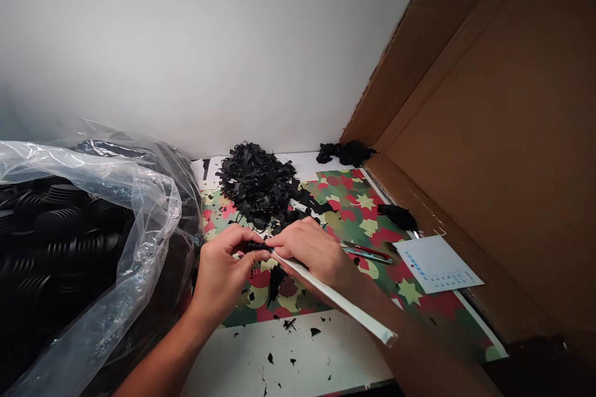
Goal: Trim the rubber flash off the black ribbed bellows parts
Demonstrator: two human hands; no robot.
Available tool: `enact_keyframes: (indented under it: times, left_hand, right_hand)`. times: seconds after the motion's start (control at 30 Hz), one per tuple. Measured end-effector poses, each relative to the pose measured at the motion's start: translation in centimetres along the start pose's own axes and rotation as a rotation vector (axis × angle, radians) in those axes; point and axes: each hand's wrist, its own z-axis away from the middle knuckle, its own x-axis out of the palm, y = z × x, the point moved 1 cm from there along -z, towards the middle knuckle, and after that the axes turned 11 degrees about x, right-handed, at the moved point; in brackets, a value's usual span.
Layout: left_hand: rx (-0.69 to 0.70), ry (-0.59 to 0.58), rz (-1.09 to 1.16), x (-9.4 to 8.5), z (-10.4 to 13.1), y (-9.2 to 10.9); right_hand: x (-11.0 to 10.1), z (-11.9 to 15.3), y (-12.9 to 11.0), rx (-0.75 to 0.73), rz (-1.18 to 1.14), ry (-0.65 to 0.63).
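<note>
A person's left hand (226, 265) pinches a small black part (255, 246) between thumb and fingers, above a patterned mat (410, 293); the right hand (314, 251), just beside it, grips a white stick (336, 298). The part runs roughly crosswise, meeting the stick's near-fingertip end; the stick slants down rightward. The part looks dark, faintly glossy.

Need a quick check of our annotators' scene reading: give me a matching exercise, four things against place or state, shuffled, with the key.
Things:
1. white stick
2. plastic bag
3. white card
4. pile of black scraps

Place or state:
A. heaped on the patterned sheet
B. held in the right grip
C. marked in blue, near the cardboard
D. open, with black ribbed parts inside

Pairs: 1-B, 2-D, 3-C, 4-A
</note>
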Motion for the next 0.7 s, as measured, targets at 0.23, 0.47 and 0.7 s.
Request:
enact_keyframes:
  times: [0.23,0.47,0.7]
  left_hand:
    - [-0.003,0.008,0.006,0.1,-0.2,-0.1]
    - [-0.033,-0.044,0.090,0.4,0.0,1.1]
    - [-0.199,-0.057,0.350,0.1,-0.1,1.4]
  right_hand:
    - [1.3,0.4,-1.2,0.079,0.079,0.106]
    - [1.0,-0.1,-0.5,0.217,0.227,0.192]
    - [-0.7,-0.5,1.5,0.503,-0.030,0.231]
